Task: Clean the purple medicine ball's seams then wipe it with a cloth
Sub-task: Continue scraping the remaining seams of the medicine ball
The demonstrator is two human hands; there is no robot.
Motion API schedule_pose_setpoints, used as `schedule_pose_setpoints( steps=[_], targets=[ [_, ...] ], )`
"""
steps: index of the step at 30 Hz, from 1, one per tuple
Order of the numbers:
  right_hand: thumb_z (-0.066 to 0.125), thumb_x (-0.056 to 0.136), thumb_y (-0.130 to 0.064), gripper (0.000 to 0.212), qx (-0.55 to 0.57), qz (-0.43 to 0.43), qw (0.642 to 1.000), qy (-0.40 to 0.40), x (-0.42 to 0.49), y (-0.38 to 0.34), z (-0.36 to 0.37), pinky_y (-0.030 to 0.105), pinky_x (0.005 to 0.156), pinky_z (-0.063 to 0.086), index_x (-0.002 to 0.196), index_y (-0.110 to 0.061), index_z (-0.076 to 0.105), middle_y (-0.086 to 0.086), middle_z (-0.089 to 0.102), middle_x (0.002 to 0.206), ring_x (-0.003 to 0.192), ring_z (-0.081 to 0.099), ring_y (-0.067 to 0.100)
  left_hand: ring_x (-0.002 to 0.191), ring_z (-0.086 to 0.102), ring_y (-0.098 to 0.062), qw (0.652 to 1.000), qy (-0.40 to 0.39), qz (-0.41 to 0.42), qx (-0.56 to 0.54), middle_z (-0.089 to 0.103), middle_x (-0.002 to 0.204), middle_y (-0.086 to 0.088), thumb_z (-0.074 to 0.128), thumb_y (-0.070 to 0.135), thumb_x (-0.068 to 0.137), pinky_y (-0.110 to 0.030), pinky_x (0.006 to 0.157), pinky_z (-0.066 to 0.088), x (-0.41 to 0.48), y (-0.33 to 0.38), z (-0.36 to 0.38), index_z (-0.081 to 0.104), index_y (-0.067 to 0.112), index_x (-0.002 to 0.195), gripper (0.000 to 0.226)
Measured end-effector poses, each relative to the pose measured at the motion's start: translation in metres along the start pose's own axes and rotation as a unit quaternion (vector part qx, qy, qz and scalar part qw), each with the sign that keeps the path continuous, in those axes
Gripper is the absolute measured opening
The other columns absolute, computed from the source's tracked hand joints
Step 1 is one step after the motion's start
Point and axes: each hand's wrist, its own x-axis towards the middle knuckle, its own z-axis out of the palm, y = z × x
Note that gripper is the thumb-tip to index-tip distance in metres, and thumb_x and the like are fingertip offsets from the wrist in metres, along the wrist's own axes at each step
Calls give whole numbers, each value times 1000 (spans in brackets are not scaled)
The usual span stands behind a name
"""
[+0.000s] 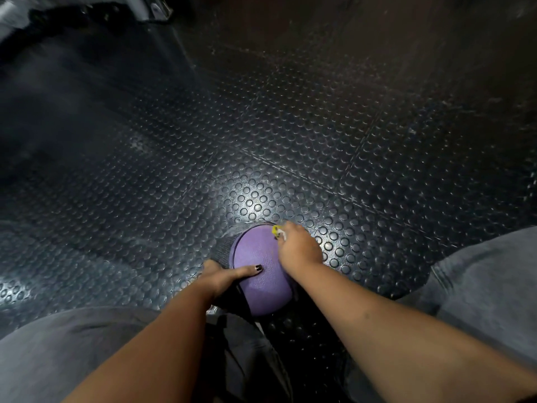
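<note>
The purple medicine ball (260, 274) rests on the studded black floor between my knees, with a dark seam curving along its left edge. My left hand (223, 276) grips the ball's left side, thumb laid across the top. My right hand (299, 248) is closed around a small yellow and white tool (277, 230), probably a brush, pressed against the ball's far upper edge. Most of the tool is hidden inside my fist.
Black rubber flooring with raised round studs (290, 126) stretches all around. My knees in grey trousers (488, 286) flank the ball on both sides. Dark strap-like fabric (247, 344) lies just below the ball. Dim equipment (87, 16) sits far at the upper left.
</note>
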Motion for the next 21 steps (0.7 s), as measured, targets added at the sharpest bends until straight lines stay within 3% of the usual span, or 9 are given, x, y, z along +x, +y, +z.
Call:
schedule_pose_setpoints(
  steps=[4,8,10,12,15,18,21],
  targets=[
    [45,95,-22,22,94,136,984,-72,7,43,6,31,78,45,109,-16,62,14,65,112,99,61,32,100,62,-32,1000,-8,6,-12,52,121,-13,97,55,38,-30,48,54,0,-2,-2,32,10,126,119],
    [42,96,-16,30,185,235,950,-93,9,60,24,28,82,45,116,-7,63,17,63,121,101,59,31,101,62,-33,1000,-16,11,-21,53,117,-9,99,47,40,-33,51,55,2,-4,0,32,13,125,113],
    [43,94,-18,36,253,305,911,-116,11,67,37,30,87,49,120,0,59,17,63,118,102,62,31,105,61,-31,999,-12,25,-31,53,118,-7,100,40,43,-36,60,56,4,-6,1,31,14,126,111],
    [44,85,-22,42,325,349,870,-129,19,83,56,46,87,55,118,0,60,18,68,107,92,66,33,109,58,-30,998,-7,44,-50,52,119,-4,100,34,41,-44,76,57,6,-7,1,30,17,127,112],
    [45,88,-34,41,382,340,852,-113,30,100,78,51,79,58,107,-3,63,17,71,93,82,70,33,109,58,-29,996,-14,50,-74,52,116,-1,99,33,35,-52,82,58,8,-9,3,31,20,125,113],
    [42,95,-26,29,392,315,860,-85,14,71,45,37,72,56,101,-7,63,17,69,93,83,68,30,107,58,-28,995,-17,52,-84,52,114,0,99,30,39,-49,75,58,9,-10,2,32,19,123,109],
    [44,93,-14,17,387,284,874,-70,6,61,30,28,61,45,86,-11,59,13,64,82,71,59,23,110,57,-30,997,-15,49,-57,51,119,-2,102,41,29,-51,81,58,10,-11,1,29,19,127,124]
  ],
)
